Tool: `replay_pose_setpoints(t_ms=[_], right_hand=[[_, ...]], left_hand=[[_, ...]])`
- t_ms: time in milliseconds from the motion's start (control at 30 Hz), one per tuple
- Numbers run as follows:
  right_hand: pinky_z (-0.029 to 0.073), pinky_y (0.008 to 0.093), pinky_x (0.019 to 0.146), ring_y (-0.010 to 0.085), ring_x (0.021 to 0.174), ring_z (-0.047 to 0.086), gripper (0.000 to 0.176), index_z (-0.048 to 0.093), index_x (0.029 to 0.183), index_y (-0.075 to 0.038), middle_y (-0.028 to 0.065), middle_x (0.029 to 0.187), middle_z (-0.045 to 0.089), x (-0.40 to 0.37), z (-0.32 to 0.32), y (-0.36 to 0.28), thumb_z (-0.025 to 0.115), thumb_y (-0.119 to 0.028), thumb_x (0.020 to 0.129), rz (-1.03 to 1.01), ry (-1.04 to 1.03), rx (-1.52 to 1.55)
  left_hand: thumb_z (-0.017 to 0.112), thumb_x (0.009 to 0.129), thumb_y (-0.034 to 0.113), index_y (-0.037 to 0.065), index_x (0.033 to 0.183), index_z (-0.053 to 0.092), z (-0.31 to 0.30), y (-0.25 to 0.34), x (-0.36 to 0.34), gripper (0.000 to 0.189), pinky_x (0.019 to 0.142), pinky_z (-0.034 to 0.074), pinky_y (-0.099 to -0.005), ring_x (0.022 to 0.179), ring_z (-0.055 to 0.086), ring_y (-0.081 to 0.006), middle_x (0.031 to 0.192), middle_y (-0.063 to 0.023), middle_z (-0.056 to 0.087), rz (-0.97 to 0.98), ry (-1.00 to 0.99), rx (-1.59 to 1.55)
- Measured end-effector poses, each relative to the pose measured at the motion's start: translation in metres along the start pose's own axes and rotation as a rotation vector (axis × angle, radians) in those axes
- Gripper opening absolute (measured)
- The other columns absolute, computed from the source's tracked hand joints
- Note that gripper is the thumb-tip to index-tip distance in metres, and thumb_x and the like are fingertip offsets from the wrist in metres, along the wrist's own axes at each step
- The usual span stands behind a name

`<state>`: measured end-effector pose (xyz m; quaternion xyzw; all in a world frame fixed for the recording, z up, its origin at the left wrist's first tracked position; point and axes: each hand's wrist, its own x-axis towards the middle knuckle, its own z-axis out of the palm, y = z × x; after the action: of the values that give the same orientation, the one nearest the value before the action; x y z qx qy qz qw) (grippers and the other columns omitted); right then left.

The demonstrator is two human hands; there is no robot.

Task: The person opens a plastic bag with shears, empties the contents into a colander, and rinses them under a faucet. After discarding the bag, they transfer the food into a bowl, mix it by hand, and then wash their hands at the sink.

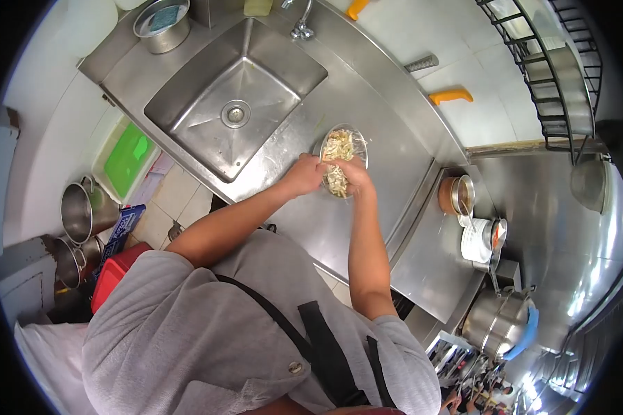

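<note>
A metal bowl stands on the steel counter, right of the sink. Pale, shredded food fills it, with yellowish and brownish bits. My left hand is closed at the bowl's left side, its fingertips by the rim close to my other hand. My right hand reaches over the near part of the bowl, fingers curled into the shreds. The two hands nearly meet above the food. What the left fingertips pinch, if anything, is too small to make out.
A steel sink with a tap lies left of the bowl. Orange-handled tools are along the back wall. On the right stand a copper-coloured pot, white containers and a large pot. A wire rack hangs above.
</note>
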<state>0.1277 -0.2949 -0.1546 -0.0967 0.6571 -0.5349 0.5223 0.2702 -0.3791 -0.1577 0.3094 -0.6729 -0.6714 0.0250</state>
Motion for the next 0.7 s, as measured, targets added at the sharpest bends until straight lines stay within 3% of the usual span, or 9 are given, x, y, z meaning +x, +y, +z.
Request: replay_pose_setpoints(t_ms=[133,200,267,433,567,633,667,700], right_hand=[[0.049,0.0315,0.074,0.0203,0.083,0.062,0.044,0.054,0.107,0.002,0.0098,0.094,0.064,-0.009,-0.018,-0.016,0.067,0.002,0.065,-0.196,0.172,-0.238],[0.049,0.0312,0.073,0.0186,0.082,0.062,0.039,0.058,0.101,0.002,0.0097,0.093,0.065,-0.001,-0.030,-0.014,0.066,0.003,0.063,-0.271,0.271,-0.536],[0.049,0.0308,0.075,0.0178,0.082,0.062,0.040,0.058,0.101,0.003,0.0100,0.092,0.066,-0.030,-0.016,-0.035,0.066,0.004,0.062,-0.256,0.222,-0.432],[0.050,0.0299,0.076,0.0183,0.086,0.062,0.051,0.051,0.114,0.005,0.0111,0.099,0.063,-0.045,-0.016,-0.049,0.067,0.002,0.067,-0.163,0.029,-0.371],[0.049,0.0314,0.075,0.0210,0.088,0.060,0.061,0.045,0.120,0.004,0.0135,0.106,0.060,-0.017,-0.008,-0.005,0.071,-0.004,0.066,-0.103,0.262,-0.460],[0.051,0.0323,0.071,0.0209,0.087,0.060,0.066,0.037,0.125,0.005,0.0156,0.110,0.056,-0.019,0.026,-0.017,0.070,-0.006,0.069,0.058,0.305,-0.154],[0.051,0.0323,0.071,0.0209,0.087,0.060,0.066,0.037,0.125,0.005,0.0156,0.110,0.056,-0.008,0.023,-0.008,0.070,-0.006,0.069,0.060,0.316,-0.168],[0.051,0.0314,0.061,0.0211,0.078,0.062,0.058,0.041,0.121,0.004,0.0130,0.097,0.059,0.003,0.012,0.013,0.068,-0.003,0.070,0.067,0.306,-0.004]], left_hand=[[0.045,0.091,0.024,-0.009,0.100,0.052,0.003,0.000,-0.004,0.035,0.065,0.056,-0.0339,0.089,0.057,-0.0249,0.104,-0.0186,0.049,-0.067,-0.026,-0.011],[0.045,0.091,0.024,-0.008,0.101,0.052,0.001,-0.004,0.000,0.034,0.065,0.055,-0.0343,0.087,0.058,-0.0242,0.102,-0.0175,0.052,-0.102,-0.021,-0.047],[0.045,0.091,0.024,-0.005,0.102,0.051,0.000,-0.006,0.001,0.032,0.067,0.055,-0.0342,0.085,0.059,-0.0227,0.096,-0.0141,0.056,-0.150,-0.072,-0.236],[0.044,0.092,0.025,-0.003,0.102,0.051,-0.014,-0.011,0.007,0.030,0.070,0.054,-0.0344,0.085,0.059,-0.0209,0.095,-0.0120,0.057,-0.200,-0.130,-0.340],[0.044,0.092,0.024,-0.002,0.100,0.052,-0.023,-0.015,0.017,0.028,0.071,0.055,-0.0355,0.085,0.058,-0.0203,0.092,-0.0097,0.055,-0.198,-0.236,-0.414],[0.044,0.092,0.025,-0.002,0.099,0.053,-0.018,-0.017,0.029,0.028,0.071,0.055,-0.0359,0.089,0.057,-0.0211,0.094,-0.0103,0.053,-0.155,-0.243,-0.403],[0.044,0.092,0.025,-0.001,0.098,0.053,-0.015,-0.009,0.026,0.029,0.070,0.055,-0.0363,0.092,0.056,-0.0219,0.096,-0.0109,0.052,-0.126,-0.244,-0.396],[0.044,0.092,0.026,-0.004,0.099,0.053,-0.011,-0.002,0.022,0.032,0.068,0.055,-0.0359,0.097,0.054,-0.0244,0.108,-0.0153,0.047,-0.112,-0.150,-0.284]])
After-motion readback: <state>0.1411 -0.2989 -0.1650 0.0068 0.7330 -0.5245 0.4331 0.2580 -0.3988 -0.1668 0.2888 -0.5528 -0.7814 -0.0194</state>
